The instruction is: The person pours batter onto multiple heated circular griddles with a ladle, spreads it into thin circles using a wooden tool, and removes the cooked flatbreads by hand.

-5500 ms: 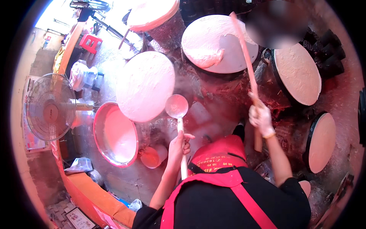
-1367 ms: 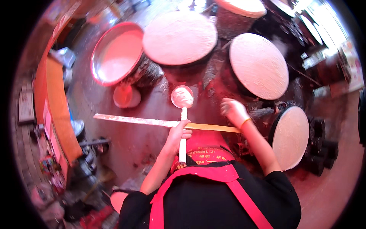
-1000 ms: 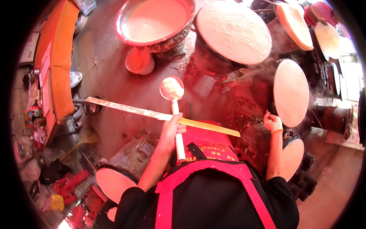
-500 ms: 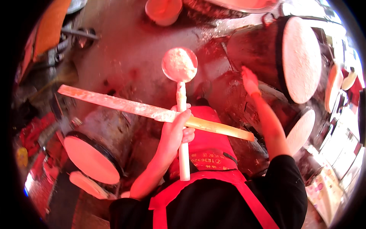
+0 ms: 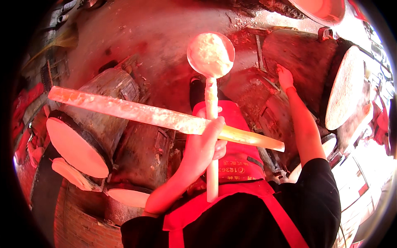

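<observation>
My left hand (image 5: 205,151) is closed around two things at once, held in front of my red apron (image 5: 231,163). One is a ladle (image 5: 211,177) with a long pale handle, its round bowl at the far end heaped with a pale, lumpy mass. The other is a long flat stick (image 5: 111,108), crossing the ladle handle and coated with pale residue over its left part; its right end is bare and yellowish. My right arm reaches forward, and my right hand (image 5: 285,78) appears empty, fingers outstretched, in front of the side of a large brown vat (image 5: 302,53). Contact cannot be told.
The large vat has a pale round top (image 5: 346,89). At left stands another vat (image 5: 99,103) with a pinkish top and dark rim. A lower round top (image 5: 129,197) is beside my left elbow. A wide basin (image 5: 324,10) sits at far right. Scraps litter the floor (image 5: 153,33).
The view has shifted, bringing more of the left vats into sight; the bucket at the far edge is gone from view. My left hand still grips ladle and stick. My right hand stays by the large vat.
</observation>
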A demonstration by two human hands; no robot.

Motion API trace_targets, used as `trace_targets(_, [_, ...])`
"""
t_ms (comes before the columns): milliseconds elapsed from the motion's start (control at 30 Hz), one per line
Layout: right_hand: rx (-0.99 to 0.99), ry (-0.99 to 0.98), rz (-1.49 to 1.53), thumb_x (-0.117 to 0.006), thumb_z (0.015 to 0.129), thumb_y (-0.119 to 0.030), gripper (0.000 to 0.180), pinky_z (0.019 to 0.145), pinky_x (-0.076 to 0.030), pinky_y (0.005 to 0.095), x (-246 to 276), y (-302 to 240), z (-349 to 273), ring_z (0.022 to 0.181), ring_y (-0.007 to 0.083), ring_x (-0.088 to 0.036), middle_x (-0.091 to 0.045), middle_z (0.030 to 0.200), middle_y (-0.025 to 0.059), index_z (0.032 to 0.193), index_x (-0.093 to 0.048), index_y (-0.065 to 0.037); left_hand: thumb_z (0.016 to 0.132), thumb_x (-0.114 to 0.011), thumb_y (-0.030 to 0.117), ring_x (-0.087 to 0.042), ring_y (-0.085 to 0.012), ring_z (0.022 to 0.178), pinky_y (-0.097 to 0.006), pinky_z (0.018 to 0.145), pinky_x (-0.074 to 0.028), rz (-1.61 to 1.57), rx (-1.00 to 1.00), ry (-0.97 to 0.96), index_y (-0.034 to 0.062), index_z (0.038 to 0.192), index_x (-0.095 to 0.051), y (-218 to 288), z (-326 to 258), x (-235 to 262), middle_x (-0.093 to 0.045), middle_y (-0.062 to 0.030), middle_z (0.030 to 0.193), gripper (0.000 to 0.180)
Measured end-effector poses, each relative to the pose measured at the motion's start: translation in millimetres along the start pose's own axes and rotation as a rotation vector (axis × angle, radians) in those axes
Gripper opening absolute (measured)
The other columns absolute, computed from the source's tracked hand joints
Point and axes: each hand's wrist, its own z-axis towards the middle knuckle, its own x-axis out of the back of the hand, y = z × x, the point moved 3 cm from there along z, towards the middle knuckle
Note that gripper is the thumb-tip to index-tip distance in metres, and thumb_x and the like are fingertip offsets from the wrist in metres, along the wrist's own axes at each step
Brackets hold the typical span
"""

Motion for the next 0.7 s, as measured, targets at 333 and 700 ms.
trace_targets(333, [0.047,0.095,0.016,-0.043,0.095,-0.032,0.038,0.078,-0.050,0.0400,-19.7,30.7,-23.2,0.087,0.0307,-0.066,-0.066,0.102,0.0167,0.118,-0.061,-0.008,0.097,-0.049,0.016,-0.033,-0.0021,0.048,-0.018,0.040,-0.027,0.086,0.000,-0.013,0.0073,0.124,-0.042,-4.0,-1.6,-1.2,-0.048,-0.0001,0.083,0.029])
trace_targets(700, [-0.374,0.378,0.383,-0.047,0.094,-0.025,0.037,0.092,-0.043,0.0321,-127.3,262.4,-203.1,0.103,0.0230,-0.060,-0.066,0.112,0.0120,0.118,-0.061,-0.001,0.098,-0.048,0.015,-0.033,-0.0023,0.048,-0.018,0.040,-0.025,0.370,0.050,-0.054,0.0077,0.122,-0.044,-14.4,10.4,-12.8,-0.042,0.0020,0.078,0.026])
